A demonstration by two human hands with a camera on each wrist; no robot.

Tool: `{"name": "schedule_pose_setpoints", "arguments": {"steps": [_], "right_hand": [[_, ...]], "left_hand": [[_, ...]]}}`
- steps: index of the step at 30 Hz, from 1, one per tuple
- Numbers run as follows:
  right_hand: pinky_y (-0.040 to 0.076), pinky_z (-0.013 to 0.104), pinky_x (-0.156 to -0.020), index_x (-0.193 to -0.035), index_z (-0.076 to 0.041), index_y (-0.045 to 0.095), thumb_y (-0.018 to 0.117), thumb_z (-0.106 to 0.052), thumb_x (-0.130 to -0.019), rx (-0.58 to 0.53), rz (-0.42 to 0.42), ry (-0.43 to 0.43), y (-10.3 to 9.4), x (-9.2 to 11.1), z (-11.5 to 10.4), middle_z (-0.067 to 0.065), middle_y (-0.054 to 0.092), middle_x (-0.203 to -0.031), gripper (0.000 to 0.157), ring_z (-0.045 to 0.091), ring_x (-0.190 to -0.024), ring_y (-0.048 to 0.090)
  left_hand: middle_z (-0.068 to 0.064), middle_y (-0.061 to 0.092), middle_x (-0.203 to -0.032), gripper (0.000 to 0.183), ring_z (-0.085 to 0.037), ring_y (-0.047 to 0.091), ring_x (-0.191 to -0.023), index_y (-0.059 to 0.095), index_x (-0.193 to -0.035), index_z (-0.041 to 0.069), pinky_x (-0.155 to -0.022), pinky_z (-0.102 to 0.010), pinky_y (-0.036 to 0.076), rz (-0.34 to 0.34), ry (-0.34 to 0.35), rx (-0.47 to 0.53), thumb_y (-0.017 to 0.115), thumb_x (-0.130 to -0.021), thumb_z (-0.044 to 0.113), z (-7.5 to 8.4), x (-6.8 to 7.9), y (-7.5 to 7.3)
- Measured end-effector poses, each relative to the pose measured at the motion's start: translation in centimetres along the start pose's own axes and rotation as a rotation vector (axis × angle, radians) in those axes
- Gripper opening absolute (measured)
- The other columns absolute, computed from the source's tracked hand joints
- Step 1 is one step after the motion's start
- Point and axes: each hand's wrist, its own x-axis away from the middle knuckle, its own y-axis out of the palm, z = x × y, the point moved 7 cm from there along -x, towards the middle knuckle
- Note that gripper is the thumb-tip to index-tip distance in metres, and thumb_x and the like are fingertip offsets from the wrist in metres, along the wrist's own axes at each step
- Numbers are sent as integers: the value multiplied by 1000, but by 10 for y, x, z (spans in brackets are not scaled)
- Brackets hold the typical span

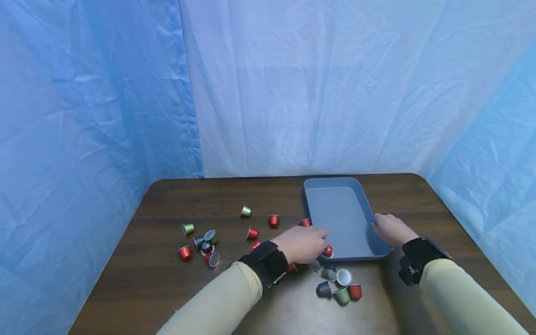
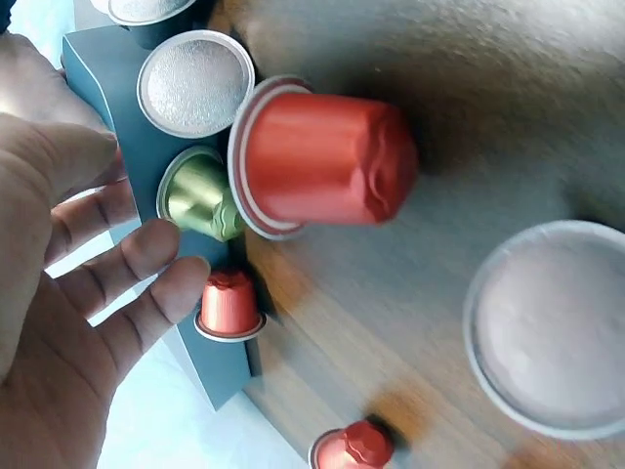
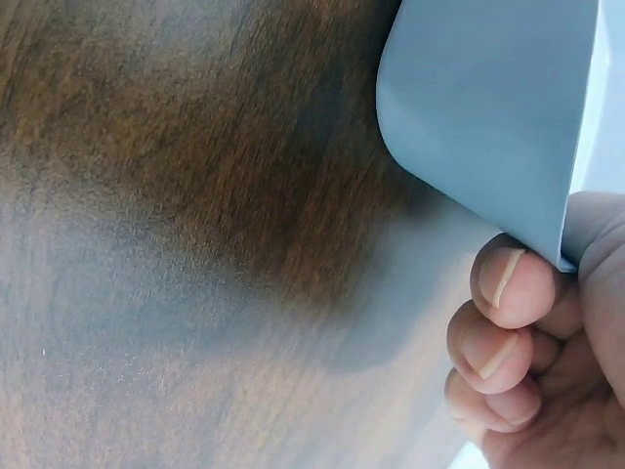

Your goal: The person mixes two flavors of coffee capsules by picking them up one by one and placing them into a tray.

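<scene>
A shallow blue-grey tray (image 1: 341, 211) lies on the table. My left hand (image 1: 302, 244) is over its near left corner, the thumb and index finger pinching a red coffee capsule (image 1: 328, 251). In the left wrist view only a sliver of that capsule (image 2: 115, 168) shows behind the thumb; the other fingers are spread and loosely bent. My right hand (image 1: 391, 230) grips the tray's right side near the front corner. Its fingers (image 3: 508, 283) curl under the rim, with the thumb on the inner side.
Red, green and dark coffee capsules lie scattered left of the tray, including a green capsule (image 1: 245, 211) and a red capsule (image 1: 274, 220). A cluster with a white-lidded capsule (image 1: 344, 277) sits before the tray's front edge. Blue sheets (image 1: 293, 93) hang behind the wooden table (image 1: 159, 274).
</scene>
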Motion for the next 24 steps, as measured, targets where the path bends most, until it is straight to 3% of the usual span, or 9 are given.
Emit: {"name": "schedule_pose_setpoints", "arguments": {"steps": [6, 10, 14, 20, 24], "right_hand": [[53, 34, -58, -114, 8, 55, 47, -12, -107, 5, 5, -7, 2, 3, -3, 15, 61, -91, 22, 24, -77, 62], [53, 34, -58, -114, 8, 55, 48, -12, -107, 1, 13, -11, 2, 2, -5, 15, 62, -90, 22, 24, -76, 62], [54, 35, -58, -115, 9, 55, 48, -12, -107, -12, 14, -14, 5, 2, -9, 16, 62, -90, 24, 26, -77, 63], [52, 34, -56, -114, 9, 55, 49, -12, -106, -21, 24, -13, 9, 3, -16, 14, 60, -86, 23, 24, -72, 61], [51, 33, -56, -115, 9, 55, 48, -11, -106, -21, 28, -11, 9, 2, -19, 14, 60, -87, 23, 24, -73, 61]], "left_hand": [[6, 63, -108, 33, -6, 59, -97, 71, -126, 26, -81, -17, 53, 73, 24, 1, 76, -94, 33, -4, 10, -7], [6, 64, -109, 36, -7, 61, -96, 70, -129, 26, -79, -19, 54, 94, 6, 17, 75, -95, 32, -11, 20, -9], [6, 65, -108, 37, -8, 62, -92, 69, -132, 25, -82, -21, 54, 74, -23, 56, 73, -96, 33, -18, 36, -10], [9, 66, -96, 26, -5, 58, -79, 73, -119, 23, -75, -20, 52, 26, -52, 127, 72, -96, 37, -28, 62, -6], [10, 63, -95, 28, -5, 56, -77, 73, -118, 23, -71, -20, 50, -1, -36, 133, 72, -96, 40, -33, 78, 0]]}}
